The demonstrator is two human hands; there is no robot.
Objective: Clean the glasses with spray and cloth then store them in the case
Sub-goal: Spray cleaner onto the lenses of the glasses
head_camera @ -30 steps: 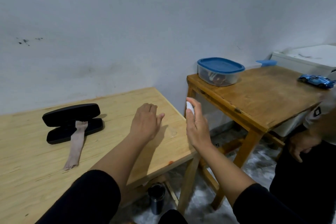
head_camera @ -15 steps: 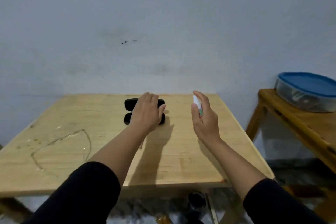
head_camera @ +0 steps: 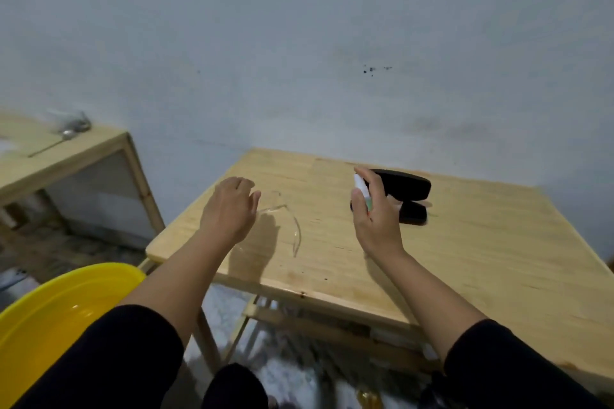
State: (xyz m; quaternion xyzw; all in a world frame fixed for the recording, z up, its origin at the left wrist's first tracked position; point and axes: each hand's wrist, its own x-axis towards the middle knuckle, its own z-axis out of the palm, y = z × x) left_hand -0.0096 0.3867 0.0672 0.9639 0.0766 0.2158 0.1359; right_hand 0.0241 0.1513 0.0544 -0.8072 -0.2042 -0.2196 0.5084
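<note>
A pale grey wall [head_camera: 299, 26], marked by a cluster of dark specks, backs one light wooden table [head_camera: 465, 259] in the centre of my view. I count one pair of clear-framed glasses [head_camera: 289, 226] lying flat on the table's left part, one black glasses case [head_camera: 407, 196] standing open toward the far edge, and one small white spray bottle [head_camera: 362, 192]. I count two hands. The left hand [head_camera: 229, 212] hovers over the table's left part with fingers loosely extended and holding nothing, its fingertips just beside the glasses; whether they touch I cannot tell. The right hand [head_camera: 377, 219] grips the spray bottle upright, one finger arched over its top, in front of the case. Both forearms emerge from black sleeves. A second wooden table [head_camera: 83, 156] stands at left against the same wall and bears one spoon [head_camera: 63, 138] and a blurred grey object. One yellow basin [head_camera: 50, 319] fills the lower left corner. The floor beneath is mottled and blurred.
</note>
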